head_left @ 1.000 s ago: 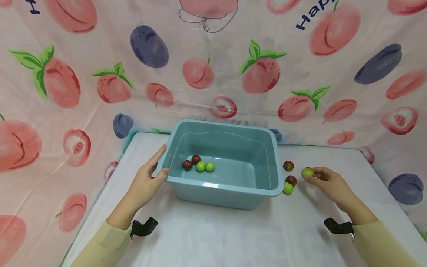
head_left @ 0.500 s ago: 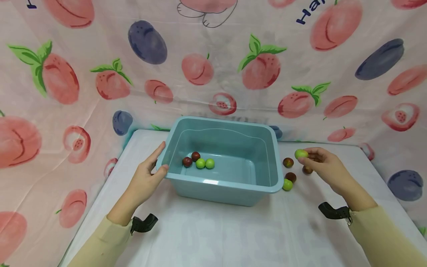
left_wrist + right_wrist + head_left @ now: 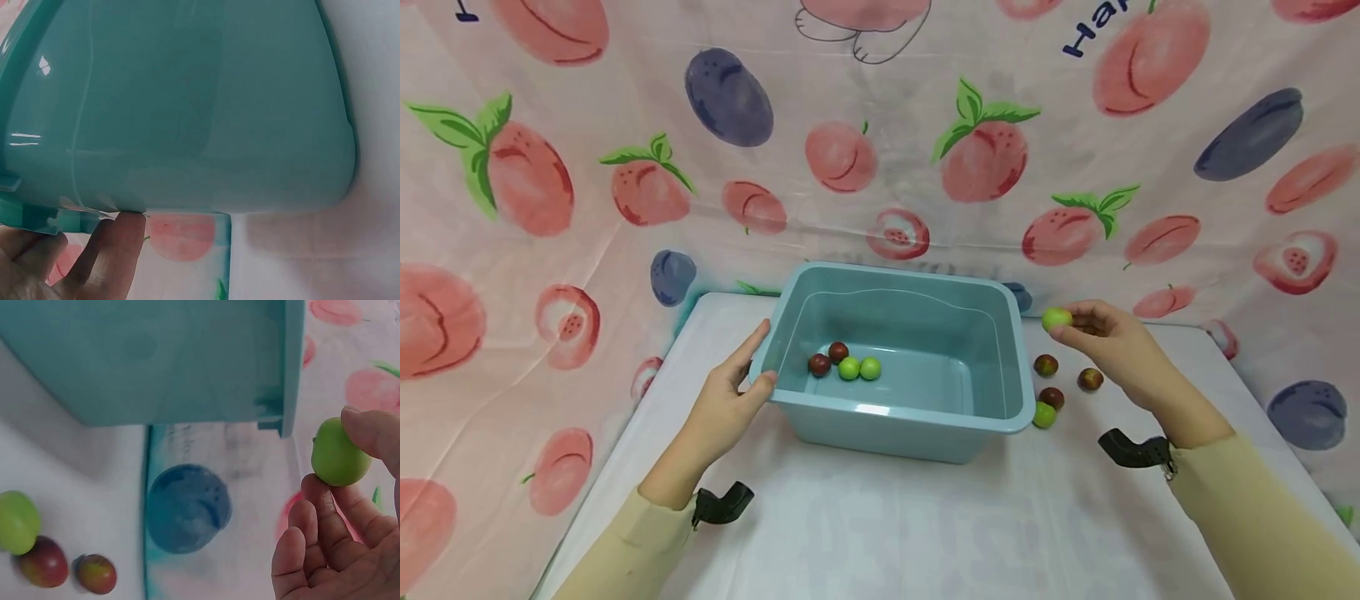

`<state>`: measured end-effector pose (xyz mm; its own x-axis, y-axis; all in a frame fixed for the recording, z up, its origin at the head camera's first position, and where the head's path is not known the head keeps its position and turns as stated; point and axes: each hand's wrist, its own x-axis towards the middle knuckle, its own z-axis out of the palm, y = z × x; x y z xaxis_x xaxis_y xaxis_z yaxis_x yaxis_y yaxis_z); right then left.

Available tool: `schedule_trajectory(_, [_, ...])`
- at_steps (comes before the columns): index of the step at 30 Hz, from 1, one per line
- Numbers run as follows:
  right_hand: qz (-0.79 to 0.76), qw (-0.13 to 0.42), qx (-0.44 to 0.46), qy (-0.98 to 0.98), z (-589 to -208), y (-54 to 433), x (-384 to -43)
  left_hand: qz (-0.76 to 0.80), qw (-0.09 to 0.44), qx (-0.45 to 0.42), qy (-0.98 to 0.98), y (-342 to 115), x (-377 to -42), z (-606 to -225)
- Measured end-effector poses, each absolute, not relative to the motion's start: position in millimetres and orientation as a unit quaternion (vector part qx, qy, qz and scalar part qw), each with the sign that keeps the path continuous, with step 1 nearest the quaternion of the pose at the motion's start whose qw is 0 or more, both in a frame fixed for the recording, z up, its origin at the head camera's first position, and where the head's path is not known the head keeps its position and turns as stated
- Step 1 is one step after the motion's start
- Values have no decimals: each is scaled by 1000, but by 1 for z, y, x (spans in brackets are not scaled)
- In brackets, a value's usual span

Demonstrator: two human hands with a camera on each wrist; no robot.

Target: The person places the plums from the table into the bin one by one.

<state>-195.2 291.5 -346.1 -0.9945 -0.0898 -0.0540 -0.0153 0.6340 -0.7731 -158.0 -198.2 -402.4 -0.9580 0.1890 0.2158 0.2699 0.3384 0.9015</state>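
Observation:
My right hand (image 3: 1112, 342) pinches a small, smooth green fruit (image 3: 339, 453) between thumb and fingertips, raised beside the right end of a blue-green plastic basin (image 3: 887, 446). My left hand (image 3: 726, 400) grips the basin's left rim. Its thumb lies at the front corner, and its fingers touch the outer side in the left wrist view. Inside the basin, toward the left, lie two dark red fruits (image 3: 819, 365) and two green fruits (image 3: 870, 368). On the table right of the basin sit a green fruit (image 3: 1044, 415) and three reddish-brown fruits (image 3: 1091, 379).
A white cloth covers the table (image 3: 880, 533). Behind it hangs a pink curtain (image 3: 865, 100) printed with fruit, close to the basin's far side. A black camera mount sits on each wrist.
The right hand has lifted the green fruit off the table and carried it up and left toward the basin, uncovering a reddish-brown fruit. The left hand stays at the rim.

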Motion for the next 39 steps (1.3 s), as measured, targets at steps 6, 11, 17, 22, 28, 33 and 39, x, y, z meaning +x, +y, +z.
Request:
schedule_trajectory(6, [-438, 44, -24, 898, -334, 278, -201, -558, 37, -142, -817, -198, -158, -402])
schedule_trajectory(11, [-449, 41, -30, 892, -328, 269, -202, -555, 38, -141, -819, -199, -157, -403])
schedule_trajectory(17, [-453, 44, -44, 889, -325, 262, -205, -557, 41, -142, -817, -198, -157, -403])
schedule_trajectory(22, [-448, 50, -49, 891, -320, 252, -208, -558, 40, -141, -817, -198, -157, -403])
schedule_trajectory(28, [-450, 50, -68, 889, -313, 235, -213, -561, 38, -141, -815, -198, -156, -403])
schedule_trajectory(33, [-460, 55, -94, 882, -311, 220, -220, -562, 38, -141, -814, -198, -155, -403])
schedule_trajectory(39, [-456, 69, -122, 879, -307, 205, -229, -560, 42, -143, -815, -198, -156, -404])
